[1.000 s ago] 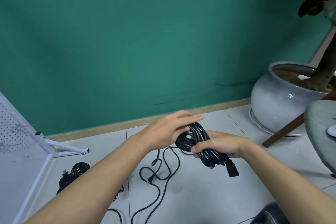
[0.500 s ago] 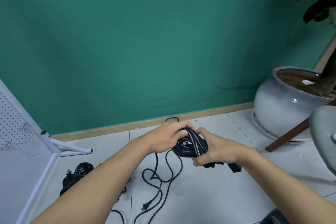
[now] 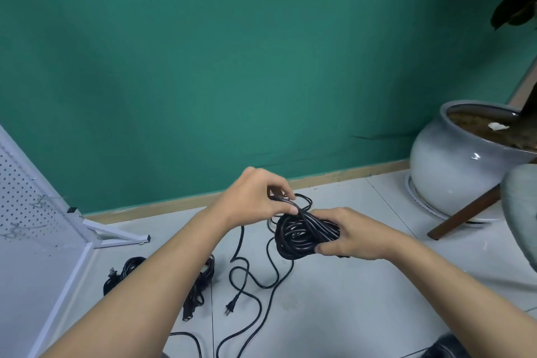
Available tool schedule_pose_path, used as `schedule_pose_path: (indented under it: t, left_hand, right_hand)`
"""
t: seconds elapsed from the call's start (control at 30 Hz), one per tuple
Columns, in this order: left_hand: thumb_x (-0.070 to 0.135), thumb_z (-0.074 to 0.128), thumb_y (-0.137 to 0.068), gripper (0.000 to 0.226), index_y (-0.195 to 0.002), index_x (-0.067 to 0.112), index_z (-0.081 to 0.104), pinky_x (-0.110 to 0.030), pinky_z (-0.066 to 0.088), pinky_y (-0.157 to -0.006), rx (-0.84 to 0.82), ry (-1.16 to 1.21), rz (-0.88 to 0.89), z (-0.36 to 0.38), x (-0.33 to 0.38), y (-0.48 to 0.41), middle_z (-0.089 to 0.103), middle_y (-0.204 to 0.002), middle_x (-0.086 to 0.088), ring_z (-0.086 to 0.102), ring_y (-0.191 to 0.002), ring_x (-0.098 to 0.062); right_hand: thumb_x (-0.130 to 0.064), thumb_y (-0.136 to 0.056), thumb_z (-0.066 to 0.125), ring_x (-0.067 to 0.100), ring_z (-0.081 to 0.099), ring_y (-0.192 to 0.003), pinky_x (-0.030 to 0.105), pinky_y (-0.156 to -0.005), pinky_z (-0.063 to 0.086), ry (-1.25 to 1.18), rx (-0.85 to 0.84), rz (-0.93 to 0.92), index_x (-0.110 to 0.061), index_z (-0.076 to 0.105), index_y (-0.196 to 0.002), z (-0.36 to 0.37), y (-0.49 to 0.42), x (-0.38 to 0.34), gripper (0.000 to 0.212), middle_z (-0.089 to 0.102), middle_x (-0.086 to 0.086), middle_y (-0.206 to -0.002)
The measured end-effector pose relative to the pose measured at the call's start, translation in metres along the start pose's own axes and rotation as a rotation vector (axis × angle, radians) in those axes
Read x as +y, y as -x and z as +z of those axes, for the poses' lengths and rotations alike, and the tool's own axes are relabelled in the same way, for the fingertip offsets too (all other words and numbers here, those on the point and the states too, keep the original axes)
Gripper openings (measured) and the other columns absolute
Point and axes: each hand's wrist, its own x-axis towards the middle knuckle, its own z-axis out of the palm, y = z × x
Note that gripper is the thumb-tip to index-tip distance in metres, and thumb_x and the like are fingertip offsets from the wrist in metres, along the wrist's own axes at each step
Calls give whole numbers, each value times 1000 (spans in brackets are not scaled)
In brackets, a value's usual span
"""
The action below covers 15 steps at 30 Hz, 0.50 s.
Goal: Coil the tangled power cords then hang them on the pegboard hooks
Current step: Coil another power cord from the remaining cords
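A black power cord coil (image 3: 302,234) hangs in the air above the white tile floor. My right hand (image 3: 351,234) grips the coil's right side, fingers curled round the bundle. My left hand (image 3: 255,197) pinches a strand of the same cord just above the coil's top. The cord's loose tail snakes down across the floor to a two-pin plug (image 3: 231,306). More black cords (image 3: 128,269) lie bunched on the floor under my left forearm. The white pegboard (image 3: 26,212) with wire hooks stands at the far left.
A large grey plant pot (image 3: 447,171) stands at the right by the green wall. A brown chair leg (image 3: 465,212) slants in front of it, with a grey seat edge (image 3: 520,212) at the right border. The pegboard's white foot (image 3: 116,234) juts onto the floor.
My left hand has lifted off the coil and now pinches a strand above it. The coil has shifted slightly and the loose tail has been drawn along the floor.
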Motion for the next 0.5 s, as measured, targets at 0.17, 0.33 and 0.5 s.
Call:
schedule_pose_path:
  t: [0.17, 0.33, 0.5]
  left_hand:
    - [18, 91, -77, 14, -88, 16, 83, -51, 56, -89, -97, 328, -62, -10, 5, -13, 79, -86, -4, 73, -87, -29]
    - [25, 81, -86, 30, -109, 6, 80, -48, 49, -106, -263, 658, -251, 9, -17, -12, 74, -113, -23, 67, -101, -27]
    - [1, 58, -100, 25, -89, 12, 77, -30, 56, -74, -296, 868, -448, 35, -24, -11, 73, -84, -7, 68, -75, -17]
  right_hand:
    - [-6, -85, 72, 15, 51, -60, 34, -55, 45, -86, -21, -55, -18, 67, -105, -1, 2, -12, 24, 61, 12, -79]
    - [-4, -84, 73, 15, 47, -66, 36, -60, 41, -165, 8, -126, -20, 70, -101, 2, 6, -20, 23, 57, 8, -77]
    - [-7, -81, 78, 10, 53, -69, 32, -65, 45, -170, 178, -142, -29, 63, -100, -2, 6, -22, 33, 66, -3, -81]
